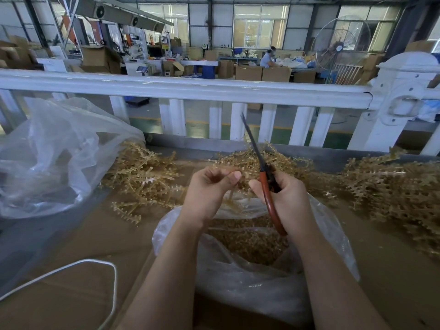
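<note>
My left hand (209, 189) pinches a tan plastic sprue piece (241, 184) between thumb and fingers, over an open clear bag (250, 279). My right hand (285, 198) grips red-handled scissors (267, 194). Their dark blades (251, 139) are together and point up and away. The bag below both hands holds several small tan cut parts (247, 241). The lower end of the sprue piece hangs between my hands.
Piles of tan sprue frames lie on the cardboard-covered bench at the left (145, 179), centre (285, 163) and right (392, 189). A large clear bag (52, 158) sits at far left. A white cord (71, 265) loops near the front. A white railing (190, 88) runs behind the bench.
</note>
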Available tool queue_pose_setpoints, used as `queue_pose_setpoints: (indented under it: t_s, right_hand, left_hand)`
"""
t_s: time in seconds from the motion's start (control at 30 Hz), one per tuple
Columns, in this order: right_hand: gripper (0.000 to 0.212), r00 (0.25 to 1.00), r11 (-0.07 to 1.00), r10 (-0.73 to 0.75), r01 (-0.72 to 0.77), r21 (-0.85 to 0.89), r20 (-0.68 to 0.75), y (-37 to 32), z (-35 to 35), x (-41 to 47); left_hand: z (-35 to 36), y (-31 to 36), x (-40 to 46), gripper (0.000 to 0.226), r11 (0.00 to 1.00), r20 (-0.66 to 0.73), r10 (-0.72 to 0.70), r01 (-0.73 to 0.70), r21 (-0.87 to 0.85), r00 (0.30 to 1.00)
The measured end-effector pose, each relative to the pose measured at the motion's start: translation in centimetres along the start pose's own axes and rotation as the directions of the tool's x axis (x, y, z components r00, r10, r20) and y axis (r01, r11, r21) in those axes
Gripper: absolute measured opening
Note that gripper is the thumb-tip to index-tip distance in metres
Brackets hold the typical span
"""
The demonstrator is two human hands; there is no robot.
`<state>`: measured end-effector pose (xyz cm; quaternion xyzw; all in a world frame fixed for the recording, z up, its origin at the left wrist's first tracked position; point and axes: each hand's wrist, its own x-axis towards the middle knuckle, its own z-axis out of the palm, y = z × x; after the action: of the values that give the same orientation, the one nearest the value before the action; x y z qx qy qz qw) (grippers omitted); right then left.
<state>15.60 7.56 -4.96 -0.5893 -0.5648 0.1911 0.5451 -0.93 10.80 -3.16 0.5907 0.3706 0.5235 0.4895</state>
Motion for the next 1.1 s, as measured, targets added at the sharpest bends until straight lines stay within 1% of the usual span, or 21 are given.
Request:
queue_pose_setpoints:
  t_s: [0.07, 0.1, 0.17, 0.23, 0.37, 0.43, 0.63, 0.73, 0.87, 1.0, 1.1]
  right_hand:
    - [0.046, 1.000, 0.994, -0.007, 0.010, -0.113, 0.029, -0.1, -0.2, -0.2]
    - [0.052, 0.998, 0.986, -0.023, 0.032, -0.166, 0.058, -0.2, -0.2, -0.3]
    - [0.054, 0.991, 0.962, -0.068, 0.096, -0.257, 0.116, -0.2, -0.2, -0.5]
    - [0.052, 0.986, 0.944, -0.094, 0.132, -0.304, 0.136, -0.2, -0.1, -0.5]
    - [0.055, 0.982, 0.919, -0.128, 0.170, -0.356, 0.140, 0.1, -0.1, -0.5]
    - [0.057, 0.977, 0.901, -0.150, 0.199, -0.385, 0.154, 0.2, 0.0, -0.5]
    - [0.067, 0.978, 0.891, -0.119, 0.181, -0.417, 0.169, 0.0, -0.2, -0.5]
    - [0.072, 0.978, 0.876, -0.128, 0.188, -0.443, 0.163, -0.1, -0.2, -0.6]
    - [0.072, 0.976, 0.862, -0.144, 0.206, -0.463, 0.165, -0.2, -0.2, -0.6]
    - [0.078, 0.975, 0.844, -0.167, 0.219, -0.489, 0.148, -0.4, -0.2, -0.7]
    - [0.085, 0.976, 0.842, -0.173, 0.217, -0.494, 0.135, -0.5, -0.2, -0.8]
  left_hand:
    - [-0.2, 0.3, 0.1, 0.013, 0.999, -0.021, 0.039, -0.038, 0.033, 0.999]
    - [-0.3, 0.4, 0.2, 0.012, 0.998, -0.029, 0.049, -0.048, 0.039, 0.998]
    - [-0.7, 0.6, 0.2, 0.012, 0.997, -0.036, 0.055, -0.053, 0.057, 0.998]
    - [-1.0, 0.7, 0.3, 0.011, 0.993, -0.031, 0.051, -0.047, 0.109, 0.998]
    - [-1.3, 0.7, 0.3, 0.005, 0.988, -0.051, 0.034, -0.026, 0.153, 0.998]
    - [-1.5, 0.8, 0.2, 0.009, 0.988, -0.050, 0.041, -0.033, 0.153, 0.998]
    - [-2.0, 1.1, 0.1, 0.012, 0.985, -0.015, 0.031, -0.028, 0.172, 0.999]
    - [-2.1, 1.2, 0.2, 0.012, 0.984, -0.011, 0.017, -0.014, 0.178, 1.000]
    - [-2.3, 1.0, 0.3, 0.013, 0.977, -0.002, 0.026, -0.025, 0.211, 1.000]
    - [-2.4, 1.0, 0.2, 0.010, 0.979, 0.006, 0.043, -0.044, 0.200, 0.999]
    - [-2.5, 1.0, 0.2, 0.012, 0.981, 0.013, 0.037, -0.039, 0.192, 0.999]
